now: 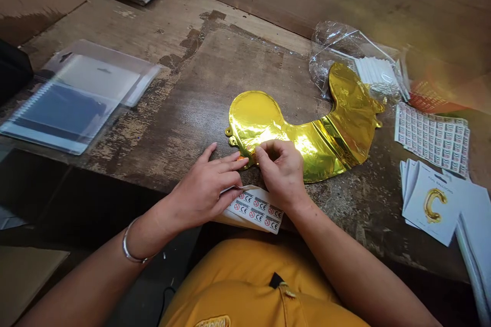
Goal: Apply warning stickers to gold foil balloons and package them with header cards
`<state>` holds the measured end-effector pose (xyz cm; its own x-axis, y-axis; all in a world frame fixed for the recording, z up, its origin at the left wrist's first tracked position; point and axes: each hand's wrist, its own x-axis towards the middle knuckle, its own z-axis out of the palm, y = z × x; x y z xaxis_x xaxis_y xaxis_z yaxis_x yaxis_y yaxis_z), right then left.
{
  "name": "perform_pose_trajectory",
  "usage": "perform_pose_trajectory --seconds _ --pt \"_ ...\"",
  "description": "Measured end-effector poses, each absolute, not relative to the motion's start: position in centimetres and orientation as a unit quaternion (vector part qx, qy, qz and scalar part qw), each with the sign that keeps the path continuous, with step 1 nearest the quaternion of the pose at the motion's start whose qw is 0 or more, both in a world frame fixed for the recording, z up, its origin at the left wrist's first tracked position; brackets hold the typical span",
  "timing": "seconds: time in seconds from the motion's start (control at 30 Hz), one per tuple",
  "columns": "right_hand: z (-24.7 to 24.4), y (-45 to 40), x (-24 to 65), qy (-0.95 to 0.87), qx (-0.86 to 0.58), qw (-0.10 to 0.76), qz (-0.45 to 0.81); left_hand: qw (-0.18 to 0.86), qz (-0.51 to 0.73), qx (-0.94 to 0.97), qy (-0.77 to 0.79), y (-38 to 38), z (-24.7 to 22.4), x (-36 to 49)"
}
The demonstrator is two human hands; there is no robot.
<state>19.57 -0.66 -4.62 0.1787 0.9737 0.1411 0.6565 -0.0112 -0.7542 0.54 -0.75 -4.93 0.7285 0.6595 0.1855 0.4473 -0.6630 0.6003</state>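
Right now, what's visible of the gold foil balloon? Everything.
The gold foil balloon is shiny, metallic-looking and curved, with seamed edges and small tabs near both ends. It lies flat, apparently uninflated, on the worn table, creased across its right part. Its far right end overlaps the clear plastic bag. The left hand and right hand touch its near left edge.
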Motion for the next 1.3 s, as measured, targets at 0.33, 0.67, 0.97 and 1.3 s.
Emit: perform_pose_trajectory --seconds 0.33,0.67,0.97,1.3 --pt "-3.7 -0.2 20.3 -0.673 -0.675 0.273 0.134 0.268 0.196 0.89 0.312 -0.8 -4.9 0.5" --pt "-3.1 -0.6 19.5 -0.686 -0.7 0.173 0.099 0.258 0.196 0.894 0.308 -0.8 -5.1 0.6" --pt "-3.5 -0.3 20.3 -0.651 -0.691 0.267 0.163 0.255 0.203 0.892 0.312 -0.8 -5.3 0.4" --pt "-3.1 -2.0 24.0 -0.765 -0.582 0.239 0.138 0.253 0.189 0.898 0.305 -1.6 -3.2 0.6"
